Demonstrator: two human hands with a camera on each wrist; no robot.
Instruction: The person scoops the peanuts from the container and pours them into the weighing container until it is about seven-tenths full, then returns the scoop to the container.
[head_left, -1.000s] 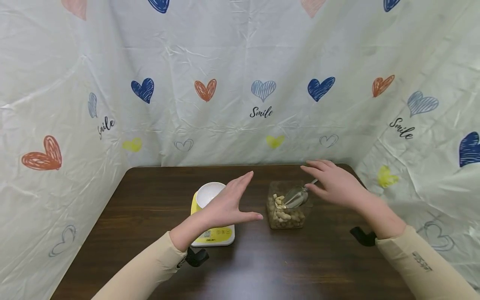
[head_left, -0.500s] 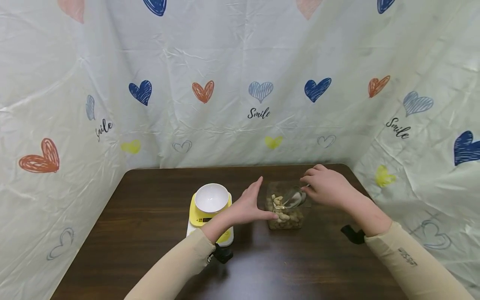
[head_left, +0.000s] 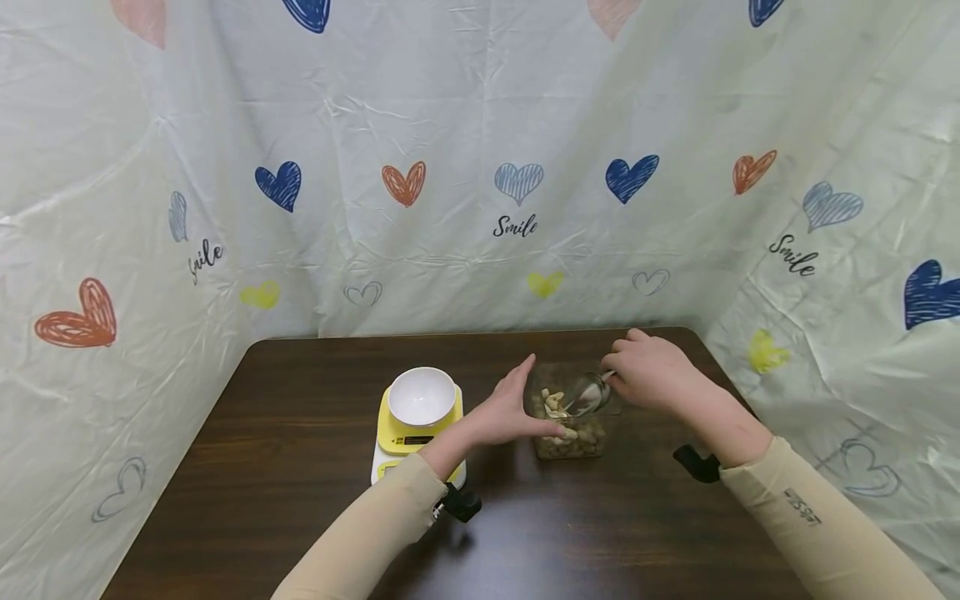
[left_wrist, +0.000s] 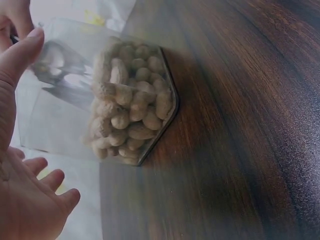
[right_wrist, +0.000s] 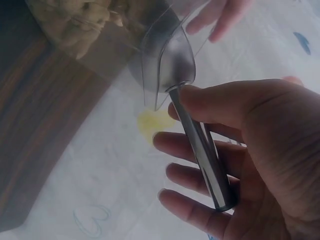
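Heart-printed sheeting [head_left: 442,100] backs a dark table [head_left: 300,467], where the left hand [head_left: 506,417] spreads beside a clear box [left_wrist: 55,120] of peanuts [left_wrist: 130,107] while the right hand [head_left: 651,368] pinches the handle [right_wrist: 204,155] of a metal scoop [head_left: 588,396] tilted inside that box.

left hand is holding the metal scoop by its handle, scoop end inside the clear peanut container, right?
Wrong hand: the right wrist view shows the right hand holding the metal scoop by its handle, scoop end inside the clear peanut container.

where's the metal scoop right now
In the head view, the metal scoop is right of centre, its wide end inside the clear box of peanuts and its handle in the right hand.
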